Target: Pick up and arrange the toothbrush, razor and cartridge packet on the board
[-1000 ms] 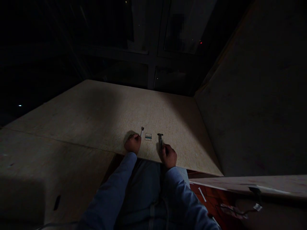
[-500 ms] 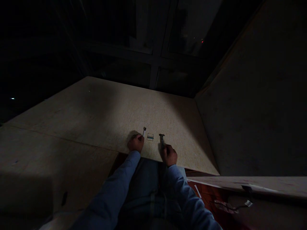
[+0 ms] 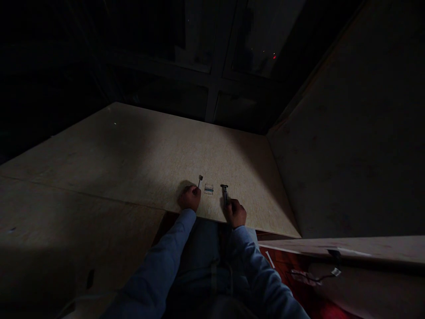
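My left hand [image 3: 190, 196] is closed around the lower end of a thin stick with a small dark head [image 3: 200, 178]; its exact kind is too small to tell. A T-shaped razor [image 3: 225, 191] stands out from the fingers of my right hand [image 3: 237, 213], which are closed on its handle, with the head pointing away from me. Between the two hands a small clear plastic case [image 3: 209, 189] with a blue-green band lies on the board, touched by neither hand. Both hands are close to the board's front edge.
The pale wooden board [image 3: 186, 141] stretches far to the left and back. A wall panel [image 3: 348, 155] rises on the right, and a dark window frame [image 3: 212, 97] stands behind. Below the board at right, a cable [image 3: 318, 279] hangs over a reddish surface.
The view has shifted slightly. Both hands keep their grip on the stick and the razor in nearly the same places; the clear case stays between them.
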Available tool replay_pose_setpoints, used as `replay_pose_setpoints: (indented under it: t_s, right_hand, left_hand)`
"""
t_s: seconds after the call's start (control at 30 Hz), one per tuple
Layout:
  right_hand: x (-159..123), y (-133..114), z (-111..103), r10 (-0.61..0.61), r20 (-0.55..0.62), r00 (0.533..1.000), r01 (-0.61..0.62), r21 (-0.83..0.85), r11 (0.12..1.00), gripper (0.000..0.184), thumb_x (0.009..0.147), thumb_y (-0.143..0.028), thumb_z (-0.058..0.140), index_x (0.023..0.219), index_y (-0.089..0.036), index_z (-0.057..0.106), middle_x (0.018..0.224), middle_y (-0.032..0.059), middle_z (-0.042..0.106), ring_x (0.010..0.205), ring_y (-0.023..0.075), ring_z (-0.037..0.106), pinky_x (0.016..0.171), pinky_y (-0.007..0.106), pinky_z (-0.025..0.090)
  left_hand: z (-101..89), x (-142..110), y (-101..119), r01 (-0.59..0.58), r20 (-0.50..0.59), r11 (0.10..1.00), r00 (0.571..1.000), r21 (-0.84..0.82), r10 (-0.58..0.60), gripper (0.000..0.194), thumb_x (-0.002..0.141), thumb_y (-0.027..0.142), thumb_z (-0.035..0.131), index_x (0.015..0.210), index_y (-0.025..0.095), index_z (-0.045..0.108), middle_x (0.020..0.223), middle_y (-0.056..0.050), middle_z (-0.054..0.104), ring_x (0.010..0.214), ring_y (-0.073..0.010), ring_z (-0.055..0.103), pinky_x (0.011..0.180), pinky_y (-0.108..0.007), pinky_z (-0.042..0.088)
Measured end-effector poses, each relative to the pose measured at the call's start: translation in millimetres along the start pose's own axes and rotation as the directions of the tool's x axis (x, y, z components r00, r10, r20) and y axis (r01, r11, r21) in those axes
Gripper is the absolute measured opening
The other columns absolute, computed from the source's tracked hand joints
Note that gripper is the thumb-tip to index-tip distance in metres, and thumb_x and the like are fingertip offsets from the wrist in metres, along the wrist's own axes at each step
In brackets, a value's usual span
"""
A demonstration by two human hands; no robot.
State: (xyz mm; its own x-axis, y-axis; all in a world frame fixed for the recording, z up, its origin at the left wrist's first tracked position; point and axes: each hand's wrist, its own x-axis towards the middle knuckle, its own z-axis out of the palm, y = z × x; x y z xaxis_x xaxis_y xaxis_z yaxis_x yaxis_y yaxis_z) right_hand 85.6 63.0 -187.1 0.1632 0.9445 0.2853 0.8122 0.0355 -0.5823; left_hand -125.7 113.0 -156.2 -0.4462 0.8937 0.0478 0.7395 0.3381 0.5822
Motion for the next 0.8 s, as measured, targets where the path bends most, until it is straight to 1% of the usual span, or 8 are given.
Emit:
replay_pose_setpoints:
  t_s: [0.13,0.43,0.67,0.8]
  right_hand:
    - [-0.1,-0.1,0.0,0.006,0.000,1.000,-0.006,-0.011,1.000,0.044,0.093,-0.046,0.038,0.095,-0.018,0.072,0.080,0.0096,0.076,0.070,0.0211,0.067,0.064,0.027,0.045]
    - [-0.7,0.5,1.5,0.023,-0.007,1.000,-0.023,-0.021,1.000,0.046,0.092,-0.047,0.039,0.095,-0.016,0.073,0.078,0.0106,0.075,0.070,0.0214,0.066,0.064,0.028,0.044]
    - [-1.7,4.5,3.3,0.014,-0.010,1.000,-0.014,-0.025,1.000,0.044,0.092,-0.045,0.039,0.095,-0.017,0.073,0.079,0.0111,0.075,0.070,0.0217,0.066,0.064,0.028,0.044]
    - [-2.0,5.6,4.2,-0.004,-0.014,1.000,0.004,-0.021,1.000,0.041,0.093,-0.042,0.040,0.094,-0.018,0.072,0.080,0.0105,0.075,0.071,0.0215,0.066,0.065,0.028,0.044]
  left_hand:
    - [-1.3,-0.7,0.8,-0.002,0.012,1.000,1.000,-0.001,0.002,0.024,0.087,0.034,0.059,0.095,0.024,0.079,0.098,-0.007,0.076,0.087,-0.0236,0.068,0.070,-0.031,0.045]
    - [-6.7,-2.6,5.0,0.000,0.058,1.000,0.998,0.022,-0.002,0.025,0.087,0.034,0.059,0.100,0.024,0.079,0.103,-0.006,0.076,0.089,-0.0232,0.069,0.071,-0.030,0.045]
    - [-4.9,-3.1,6.4,0.025,0.077,0.999,0.997,0.039,-0.028,0.026,0.088,0.037,0.057,0.101,0.026,0.078,0.104,-0.006,0.076,0.092,-0.0239,0.068,0.073,-0.031,0.045]
    - [-4.6,-2.0,5.4,0.018,0.087,0.999,0.996,0.043,-0.022,0.026,0.088,0.035,0.058,0.102,0.026,0.078,0.107,-0.006,0.076,0.096,-0.0239,0.068,0.076,-0.031,0.046]
